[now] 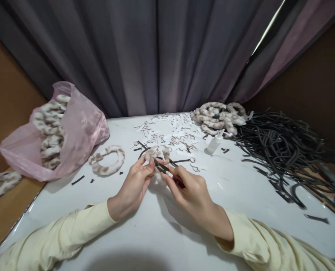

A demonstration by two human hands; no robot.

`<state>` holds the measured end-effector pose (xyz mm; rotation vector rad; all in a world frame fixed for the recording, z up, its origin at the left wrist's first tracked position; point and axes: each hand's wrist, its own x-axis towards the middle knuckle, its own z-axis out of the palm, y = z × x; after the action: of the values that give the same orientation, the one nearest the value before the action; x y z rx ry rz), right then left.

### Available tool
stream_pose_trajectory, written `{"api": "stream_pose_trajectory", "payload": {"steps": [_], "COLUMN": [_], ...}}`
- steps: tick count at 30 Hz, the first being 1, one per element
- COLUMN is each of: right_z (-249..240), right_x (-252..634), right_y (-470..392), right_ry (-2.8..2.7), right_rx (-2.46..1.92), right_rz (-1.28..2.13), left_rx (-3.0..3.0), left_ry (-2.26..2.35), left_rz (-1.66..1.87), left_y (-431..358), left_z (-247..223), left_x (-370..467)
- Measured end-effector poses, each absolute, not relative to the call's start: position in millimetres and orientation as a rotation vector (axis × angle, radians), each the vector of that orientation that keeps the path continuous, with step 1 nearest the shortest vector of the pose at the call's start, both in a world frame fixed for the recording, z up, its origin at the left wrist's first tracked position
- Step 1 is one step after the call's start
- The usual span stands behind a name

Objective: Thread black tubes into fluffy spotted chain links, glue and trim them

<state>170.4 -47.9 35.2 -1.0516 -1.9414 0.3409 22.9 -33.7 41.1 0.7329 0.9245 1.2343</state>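
My left hand [136,182] pinches a furry white-and-brown tube [156,152], which curves up behind the fingertips. A small white ring fitting [157,149] shows against the fur. Between the closed fingers of my right hand [188,188] is a dark slim tool [163,167], its tip touching the tube end by my left thumb. Its exact kind is not clear, and part of it is hidden in the palm. Black cord pieces [181,161] lie just behind the hands. To the left rests a furry ring [108,160] on the white table [145,233].
A pink plastic bag [82,139] full of furry tubes stands at the left. Metal rings and white tags [173,130] are scattered at the back. A white bottle [214,143], piled furry tubes [212,114] and a heap of black cords [280,146] are on the right.
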Motion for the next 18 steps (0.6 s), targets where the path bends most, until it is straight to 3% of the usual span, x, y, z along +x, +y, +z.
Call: {"api": "stream_pose_trajectory", "payload": {"steps": [7,18], "right_z": [47,81], "right_x": [156,171], "right_y": [-26,-7], "right_ry": [-1.980,-2.023], "right_rx": [-0.999,-0.999], "right_rz": [0.307,0.327], "left_rx": [0.779,1.100], "left_ry": [0.955,0.966], "left_rz": [1.332,1.197], "left_y": [-19,-1], "left_z": [49,73], "left_x": [12,-10]}}
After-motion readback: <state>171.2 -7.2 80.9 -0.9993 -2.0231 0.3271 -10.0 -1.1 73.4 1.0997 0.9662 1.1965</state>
